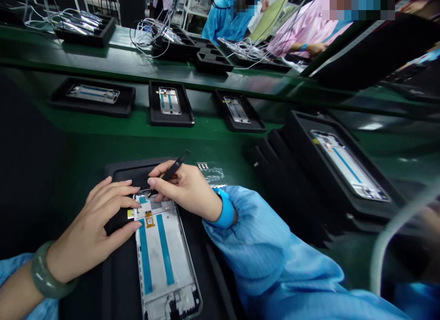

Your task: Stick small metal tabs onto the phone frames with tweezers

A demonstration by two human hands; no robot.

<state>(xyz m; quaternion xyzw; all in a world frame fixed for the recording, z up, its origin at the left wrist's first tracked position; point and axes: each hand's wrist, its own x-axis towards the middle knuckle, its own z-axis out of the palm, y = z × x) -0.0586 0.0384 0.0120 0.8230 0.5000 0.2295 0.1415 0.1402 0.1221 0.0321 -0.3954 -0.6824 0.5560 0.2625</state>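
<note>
A phone mid-frame (157, 265) with blue strips and an orange flex cable (150, 220) lies in a black foam tray (117, 283). My left hand (99, 219) rests over its upper left edge, fingers stretched out and apart, fingertips touching the rim near a yellow tab (130, 213). Black tweezers (174, 168) are pinched in my right hand (192, 189) above the frame's top end. Their tips point down toward the top edge; what they touch is hidden by my fingers. Behind my right wrist lies a clear sheet with small pieces (213, 174).
Three black trays (172, 119) with phone frames stand along the green bench (85, 146). Stacked trays (302, 173) rise at the right, a phone frame (350, 166) on top. Cables and dark bins (103, 33) line the raised shelf; people work beyond. A pale curved tube (388, 237) crosses lower right.
</note>
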